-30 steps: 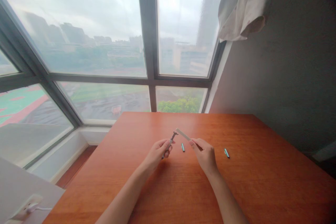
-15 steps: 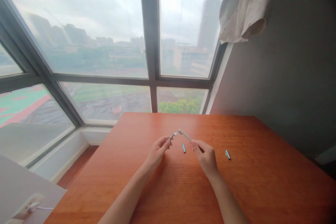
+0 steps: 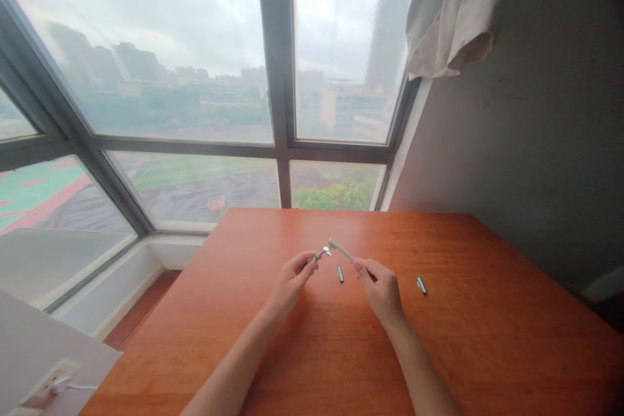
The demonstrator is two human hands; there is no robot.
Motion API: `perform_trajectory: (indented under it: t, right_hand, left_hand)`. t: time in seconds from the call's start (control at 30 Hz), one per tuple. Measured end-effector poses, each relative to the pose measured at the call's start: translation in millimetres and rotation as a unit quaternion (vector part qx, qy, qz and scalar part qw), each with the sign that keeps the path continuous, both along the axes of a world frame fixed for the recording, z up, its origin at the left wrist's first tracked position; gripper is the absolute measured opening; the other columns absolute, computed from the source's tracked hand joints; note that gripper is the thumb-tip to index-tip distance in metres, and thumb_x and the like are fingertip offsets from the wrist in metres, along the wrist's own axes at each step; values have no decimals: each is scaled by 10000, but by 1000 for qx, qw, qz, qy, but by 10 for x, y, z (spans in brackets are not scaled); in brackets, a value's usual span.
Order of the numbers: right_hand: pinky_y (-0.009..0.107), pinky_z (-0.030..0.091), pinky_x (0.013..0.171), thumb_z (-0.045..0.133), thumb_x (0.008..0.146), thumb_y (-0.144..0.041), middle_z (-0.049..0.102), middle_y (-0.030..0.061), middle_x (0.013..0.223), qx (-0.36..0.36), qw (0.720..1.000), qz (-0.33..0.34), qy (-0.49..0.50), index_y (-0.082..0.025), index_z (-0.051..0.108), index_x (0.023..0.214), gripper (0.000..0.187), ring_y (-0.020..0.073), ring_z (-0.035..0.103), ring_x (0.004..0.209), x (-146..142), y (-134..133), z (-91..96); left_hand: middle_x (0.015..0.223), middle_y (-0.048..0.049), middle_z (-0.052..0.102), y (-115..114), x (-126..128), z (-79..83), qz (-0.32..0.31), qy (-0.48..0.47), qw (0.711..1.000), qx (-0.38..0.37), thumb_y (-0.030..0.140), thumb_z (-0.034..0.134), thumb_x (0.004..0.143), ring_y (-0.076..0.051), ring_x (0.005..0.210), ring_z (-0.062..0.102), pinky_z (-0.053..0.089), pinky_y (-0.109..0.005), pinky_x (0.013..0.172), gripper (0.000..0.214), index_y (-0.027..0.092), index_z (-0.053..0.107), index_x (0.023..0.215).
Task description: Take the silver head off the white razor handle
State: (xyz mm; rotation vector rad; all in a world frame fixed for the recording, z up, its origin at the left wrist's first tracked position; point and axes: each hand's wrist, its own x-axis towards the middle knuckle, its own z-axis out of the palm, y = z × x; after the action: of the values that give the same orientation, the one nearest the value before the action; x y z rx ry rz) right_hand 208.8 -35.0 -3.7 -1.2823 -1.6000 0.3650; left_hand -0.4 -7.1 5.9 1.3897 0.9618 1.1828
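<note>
Over the table, my left hand (image 3: 294,278) is closed around a silver razor handle (image 3: 322,253), its bare metal head end pointing up and right. My right hand (image 3: 381,287) pinches a pale toothbrush (image 3: 343,250), with the brush head up against the end of the razor handle. Below and between the hands, a razor blade cartridge (image 3: 340,274) with a green strip lies on the wood. A second razor cartridge (image 3: 421,285) of the same look rests to the right of my right hand.
The reddish-brown wooden table (image 3: 273,351) reaches to a large window (image 3: 185,182). A grey wall (image 3: 487,143) stands on the right, with a light shirt (image 3: 453,19) hanging above. At lower left, a plug with a white cable sits in a wall socket (image 3: 46,393).
The toothbrush head has come slightly down and left, closer against the razor handle's end. Both hands keep their grip, and the cartridges stay on the table.
</note>
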Motion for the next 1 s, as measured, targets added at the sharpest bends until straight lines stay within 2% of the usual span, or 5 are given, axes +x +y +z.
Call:
perform_trajectory:
  t: [0.23, 0.6, 0.87, 1.0]
  right_hand:
    - [220, 347, 565, 450, 931, -382, 527, -6, 609, -1, 1000, 6, 1, -170, 639, 705, 363, 132, 488, 580, -3, -12, 8]
    - [222, 320, 547, 456, 933, -353, 512, -10, 592, 0, 999, 42, -32, -165, 670, 719, 357, 118, 464, 561, 39, -52, 75]
    - [232, 371, 593, 494, 919, -343, 613, 25, 686, 20, 999, 18, -34, -179, 713, 869, 279, 143, 533, 620, 57, -18, 1]
    - [237, 379, 593, 496, 918, -349, 613, 29, 680, 15, 999, 1, -38, -175, 713, 858, 285, 147, 534, 613, 78, -7, -8]
  left_hand:
    - [800, -43, 647, 12, -27, 0, 26, 11, 999, 20, 414, 658, 780, -195, 792, 550, 422, -282, 744, 317, 171, 708, 977]
    - [832, -50, 671, 89, -89, -115, 71, 56, 994, 56, 391, 615, 814, -201, 804, 592, 450, -282, 736, 307, 166, 707, 1000]
    - [906, -64, 696, 53, -88, -63, 51, 79, 993, 67, 369, 619, 815, -213, 859, 611, 466, -294, 779, 287, 175, 712, 1004]
    - [898, -62, 697, 43, -79, -57, 59, 81, 992, 73, 362, 620, 815, -209, 845, 618, 475, -287, 761, 275, 171, 704, 993]
